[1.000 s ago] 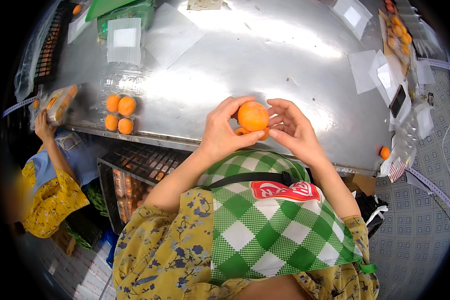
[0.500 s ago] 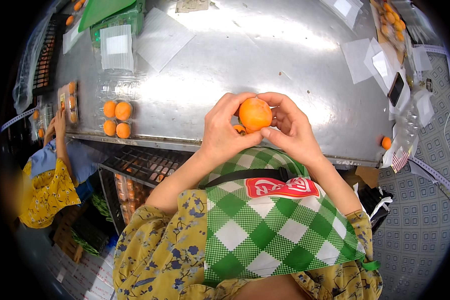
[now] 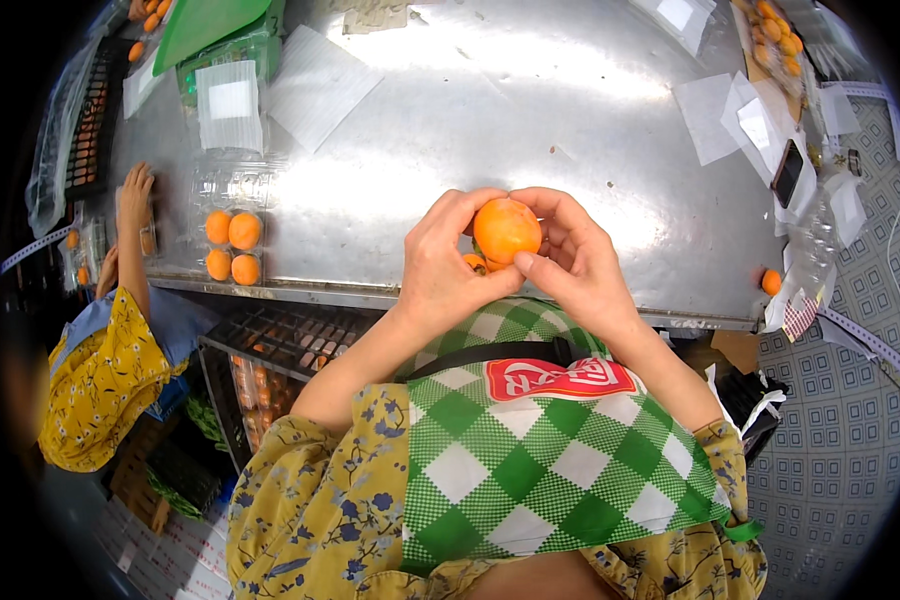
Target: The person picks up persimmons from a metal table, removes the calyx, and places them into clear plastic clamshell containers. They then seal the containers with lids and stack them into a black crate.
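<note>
At the table's near edge, my left hand (image 3: 444,252) and my right hand (image 3: 582,262) close around a smooth orange persimmon (image 3: 507,230). Thumbs and fingertips of both hands touch it. Just below, a second persimmon (image 3: 475,264) with a dark spot on it shows partly beside my left fingers; the rest of it is hidden. To my left on the metal table (image 3: 370,190), an open clear plastic clamshell (image 3: 232,190) holds several persimmons (image 3: 244,231) in its near half.
A co-worker's hand (image 3: 134,195) reaches over the table at left. Beyond the clamshell lie white foam sheets (image 3: 228,105) and a green crate (image 3: 205,35). At right are a phone (image 3: 787,174), papers (image 3: 705,118) and a loose persimmon (image 3: 771,282). Black crates (image 3: 260,350) stand below the edge.
My hands keep the persimmon in nearly the same place and pose. At the left, the co-worker's arm has stretched farther forward over the table, with the body leaning in.
</note>
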A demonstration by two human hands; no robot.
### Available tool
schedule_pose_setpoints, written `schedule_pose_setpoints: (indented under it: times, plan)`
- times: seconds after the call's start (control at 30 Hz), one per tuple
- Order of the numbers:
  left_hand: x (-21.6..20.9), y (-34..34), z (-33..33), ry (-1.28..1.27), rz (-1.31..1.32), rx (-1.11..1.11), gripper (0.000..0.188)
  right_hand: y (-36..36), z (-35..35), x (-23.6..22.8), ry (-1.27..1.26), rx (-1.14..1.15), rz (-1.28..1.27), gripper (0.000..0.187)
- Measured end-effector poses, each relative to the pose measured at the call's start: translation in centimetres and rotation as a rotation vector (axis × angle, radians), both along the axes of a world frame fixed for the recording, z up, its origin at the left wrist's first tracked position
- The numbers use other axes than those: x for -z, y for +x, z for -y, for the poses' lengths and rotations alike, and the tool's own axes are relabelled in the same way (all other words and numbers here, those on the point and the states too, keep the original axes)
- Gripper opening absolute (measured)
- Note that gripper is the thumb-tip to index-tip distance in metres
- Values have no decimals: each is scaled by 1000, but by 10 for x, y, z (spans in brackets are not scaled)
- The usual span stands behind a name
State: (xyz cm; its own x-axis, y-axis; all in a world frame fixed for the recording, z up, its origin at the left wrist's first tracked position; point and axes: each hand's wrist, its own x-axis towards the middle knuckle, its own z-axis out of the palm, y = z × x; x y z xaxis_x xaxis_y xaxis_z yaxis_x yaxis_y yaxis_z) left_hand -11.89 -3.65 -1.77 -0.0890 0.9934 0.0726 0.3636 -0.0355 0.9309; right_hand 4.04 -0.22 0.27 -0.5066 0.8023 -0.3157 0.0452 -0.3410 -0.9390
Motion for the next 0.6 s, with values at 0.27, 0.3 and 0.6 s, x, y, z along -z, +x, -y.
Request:
schedule_pose_setpoints:
  times: [0.27, 0.3, 0.6]
  plan:
    - [3, -6, -4, -46, 29, -32, 53, 0, -1, -15, 760, 118, 420, 57]
    - [4, -6, -4, -49, 41, -48, 53, 1, 6, -17, 926, 175, 444, 57]
    - [7, -11, -11, -6, 130, -156, 47, -11, 19, -15, 1163, 39, 681, 46]
